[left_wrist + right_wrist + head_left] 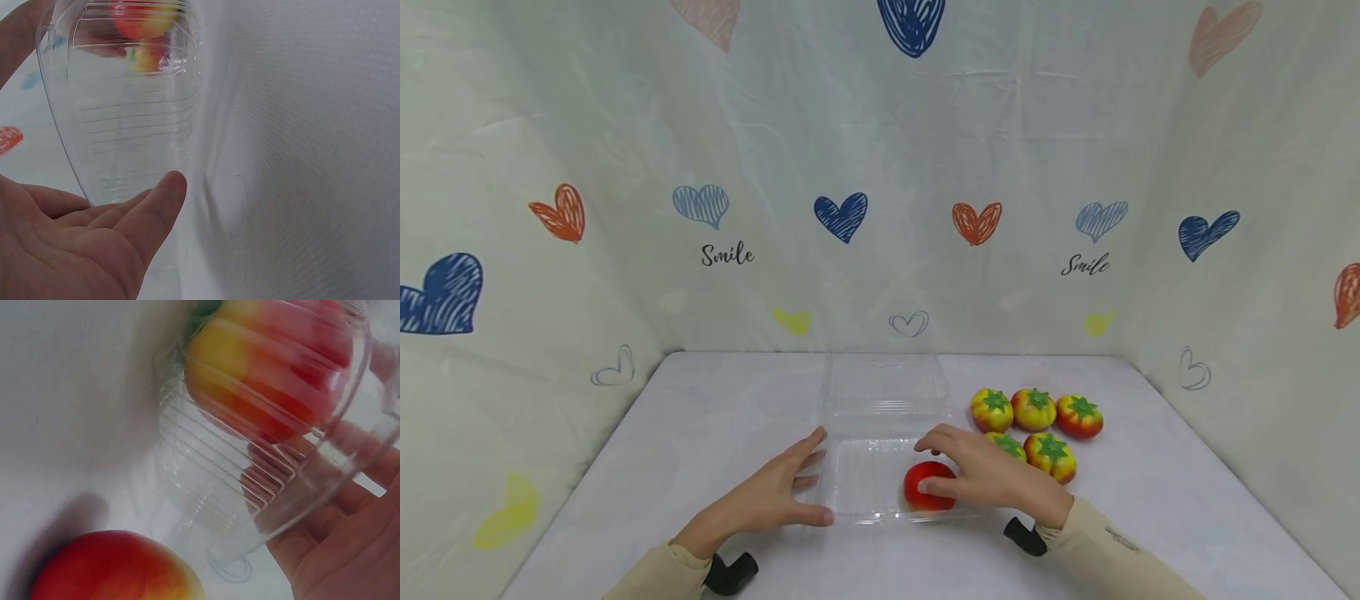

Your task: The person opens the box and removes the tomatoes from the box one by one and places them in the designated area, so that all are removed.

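Observation:
A clear plastic clamshell box (868, 479) stands unfolded, its lid (886, 379) leaning toward the back. In the box's near right corner sits a red toy tomato (917, 482); the right wrist view shows the toy tomato (269, 369) red and yellow through the ribbed wall. My right hand (985, 471) reaches over the box's right side, thumb on the tomato, other fingers loosely bent above its far side. At the box's left side is my left hand (763, 492), fingers spread and thumb near the front corner; in the left wrist view the left hand (94, 250) holds nothing.
Several red-yellow toy tomatoes with green leaf tops, among them a red one (1080, 417) and a nearer one (1050, 458), cluster right of the box. A white cloth covers the table (715, 408). A heart-printed curtain (895, 150) encloses the back and sides.

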`<state>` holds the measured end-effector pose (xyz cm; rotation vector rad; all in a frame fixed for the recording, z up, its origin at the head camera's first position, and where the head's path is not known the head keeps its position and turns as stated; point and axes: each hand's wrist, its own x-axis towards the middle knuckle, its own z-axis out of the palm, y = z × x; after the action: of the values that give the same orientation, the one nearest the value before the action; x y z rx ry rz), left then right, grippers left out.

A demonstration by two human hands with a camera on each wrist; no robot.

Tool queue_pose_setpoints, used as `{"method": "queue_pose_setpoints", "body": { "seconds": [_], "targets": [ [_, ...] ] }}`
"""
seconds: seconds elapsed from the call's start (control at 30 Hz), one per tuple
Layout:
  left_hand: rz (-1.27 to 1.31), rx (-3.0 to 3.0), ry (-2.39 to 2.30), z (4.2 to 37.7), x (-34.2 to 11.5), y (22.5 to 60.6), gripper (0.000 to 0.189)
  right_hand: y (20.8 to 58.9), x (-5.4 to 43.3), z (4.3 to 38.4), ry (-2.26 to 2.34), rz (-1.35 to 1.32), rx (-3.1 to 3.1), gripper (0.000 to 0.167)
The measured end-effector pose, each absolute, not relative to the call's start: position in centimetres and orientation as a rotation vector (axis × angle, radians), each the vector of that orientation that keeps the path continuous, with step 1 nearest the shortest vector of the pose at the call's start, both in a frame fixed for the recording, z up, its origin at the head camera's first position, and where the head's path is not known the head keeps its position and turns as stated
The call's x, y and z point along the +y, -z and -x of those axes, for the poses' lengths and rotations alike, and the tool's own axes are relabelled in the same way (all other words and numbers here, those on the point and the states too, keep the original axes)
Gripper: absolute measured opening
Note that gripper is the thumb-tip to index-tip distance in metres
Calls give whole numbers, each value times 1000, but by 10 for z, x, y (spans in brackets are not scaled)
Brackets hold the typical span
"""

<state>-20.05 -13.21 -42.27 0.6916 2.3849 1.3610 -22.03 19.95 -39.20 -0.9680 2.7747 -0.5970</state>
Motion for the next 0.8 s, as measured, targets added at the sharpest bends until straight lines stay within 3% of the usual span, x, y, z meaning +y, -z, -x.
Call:
{"method": "queue_pose_setpoints", "body": {
  "seconds": [0.8],
  "targets": [
    [-727, 2349, -1386, 201, -134, 425, 112, 392, 191, 224, 555, 998, 2672, 47]
  ]
}}
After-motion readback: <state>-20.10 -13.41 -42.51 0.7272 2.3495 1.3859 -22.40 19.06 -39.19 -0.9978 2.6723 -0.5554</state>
